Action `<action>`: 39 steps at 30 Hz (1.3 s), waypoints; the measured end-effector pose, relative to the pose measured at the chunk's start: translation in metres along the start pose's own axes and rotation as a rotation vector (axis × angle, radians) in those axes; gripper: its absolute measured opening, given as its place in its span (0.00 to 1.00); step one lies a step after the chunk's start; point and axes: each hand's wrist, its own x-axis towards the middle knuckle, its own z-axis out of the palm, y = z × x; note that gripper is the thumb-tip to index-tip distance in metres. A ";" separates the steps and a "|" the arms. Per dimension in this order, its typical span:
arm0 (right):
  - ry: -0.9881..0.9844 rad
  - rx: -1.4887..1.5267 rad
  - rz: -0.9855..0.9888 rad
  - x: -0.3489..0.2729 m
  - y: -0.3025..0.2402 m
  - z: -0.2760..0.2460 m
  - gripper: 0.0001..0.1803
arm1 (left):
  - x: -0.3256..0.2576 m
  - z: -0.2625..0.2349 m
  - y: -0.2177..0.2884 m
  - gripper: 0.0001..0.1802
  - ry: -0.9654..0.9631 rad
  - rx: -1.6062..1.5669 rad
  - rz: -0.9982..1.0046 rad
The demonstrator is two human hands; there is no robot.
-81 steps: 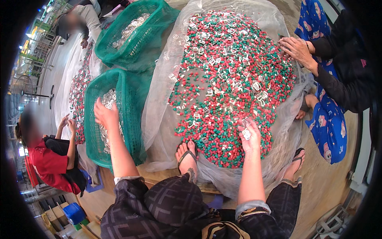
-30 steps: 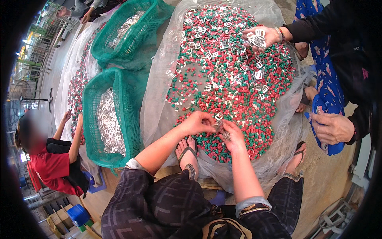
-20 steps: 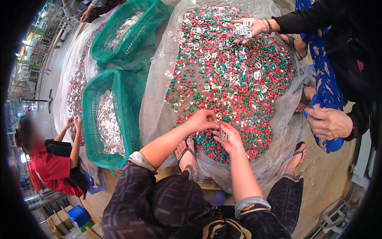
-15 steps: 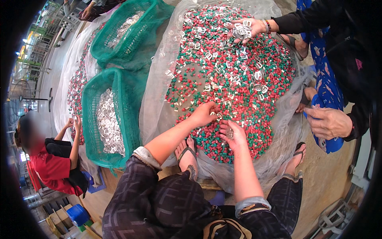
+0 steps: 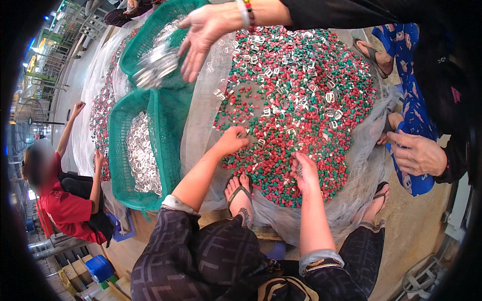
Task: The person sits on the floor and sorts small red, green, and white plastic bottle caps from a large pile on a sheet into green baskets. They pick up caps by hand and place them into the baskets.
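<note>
A wide heap of small red, green and white chips (image 5: 296, 100) lies before me on a pale mesh sheet, with silver metal slide buckles (image 5: 330, 97) scattered among them. Low over the near left part of the heap, my left hand (image 5: 233, 140) is closed, its fingertips pinched together; whether anything is between them I cannot make out. A loose buckle (image 5: 260, 143) lies just right of it. My right hand (image 5: 306, 173) hovers over the near side of the heap, fingers curled around a few silver buckles (image 5: 299, 169).
Two green net-lined baskets (image 5: 114, 150) of buckles stand at the left. A co-worker's hand (image 5: 211, 30) reaches across from the right, with blurred buckles (image 5: 156, 65) in the air beside it. Another person in a red shirt (image 5: 68, 203) sits at far left.
My left hand has drawn back leftward from the heap's middle, and my right hand has shifted slightly right. The co-worker's hand has swung left and let go of its buckles above the far basket.
</note>
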 end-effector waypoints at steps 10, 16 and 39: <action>0.043 0.001 -0.011 0.001 0.001 -0.003 0.11 | -0.033 0.016 -0.032 0.11 -0.081 0.547 0.189; -0.001 0.067 0.020 -0.001 -0.003 -0.009 0.15 | -0.016 0.022 -0.010 0.14 -0.032 0.612 0.090; -0.109 0.160 0.111 -0.003 -0.007 0.001 0.28 | 0.011 0.062 -0.010 0.19 0.153 0.439 0.314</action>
